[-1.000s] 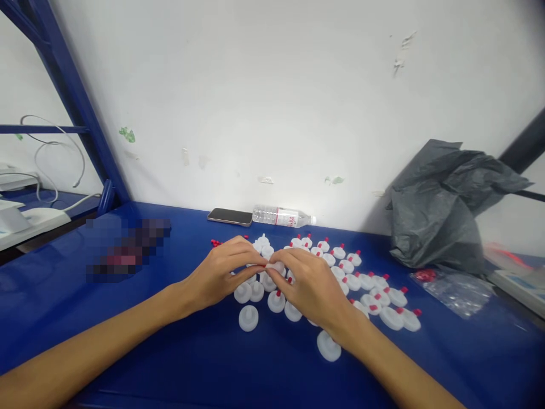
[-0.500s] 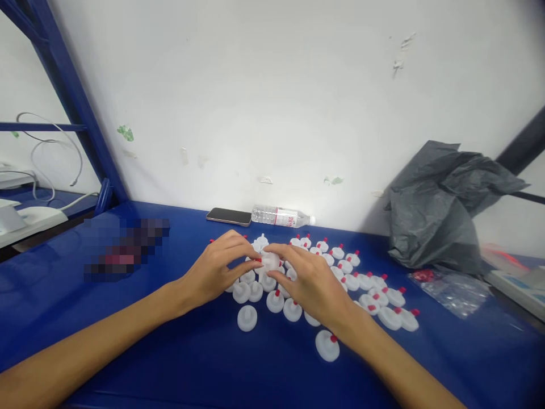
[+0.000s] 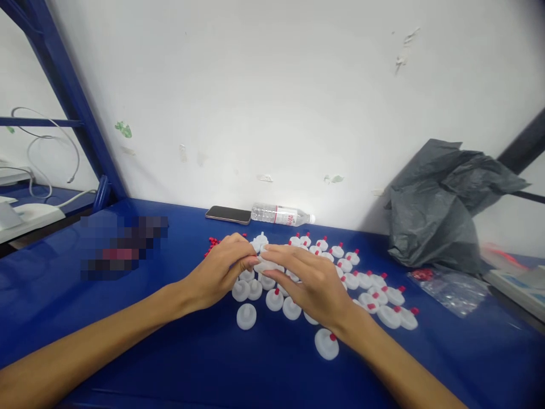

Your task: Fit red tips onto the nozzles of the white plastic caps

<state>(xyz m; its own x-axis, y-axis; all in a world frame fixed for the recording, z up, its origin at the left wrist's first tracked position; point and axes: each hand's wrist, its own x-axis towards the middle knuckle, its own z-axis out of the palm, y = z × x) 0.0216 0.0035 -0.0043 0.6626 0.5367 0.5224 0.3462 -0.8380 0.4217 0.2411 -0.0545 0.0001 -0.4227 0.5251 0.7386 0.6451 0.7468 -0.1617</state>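
My right hand [image 3: 313, 278] grips a white round plastic piece with a short nozzle [image 3: 267, 264] by its rim, thumb below and fingers above. At the nozzle side, the thumb and fingers of my left hand [image 3: 227, 264] are pinched on a small red cap, nearly all covered by the fingertips. Around and below both hands lie many similar white pieces. Those on the right, such as one white piece [image 3: 326, 345] near the front, wear red caps. A bare white piece [image 3: 246, 316] lies in front of the left hand. Loose red caps [image 3: 212, 245] are heaped behind my left hand.
A phone [image 3: 228, 215] and a lying water bottle [image 3: 281, 215] are against the wall. On the right are a crumpled grey plastic bag [image 3: 434, 210] and a clear bag [image 3: 453, 292] with red bits. A blurred-out patch [image 3: 123, 250] covers something at left.
My left fingers have closed further over the red cap, which showed more plainly before. The white piece looks tilted flatter in my right hand.
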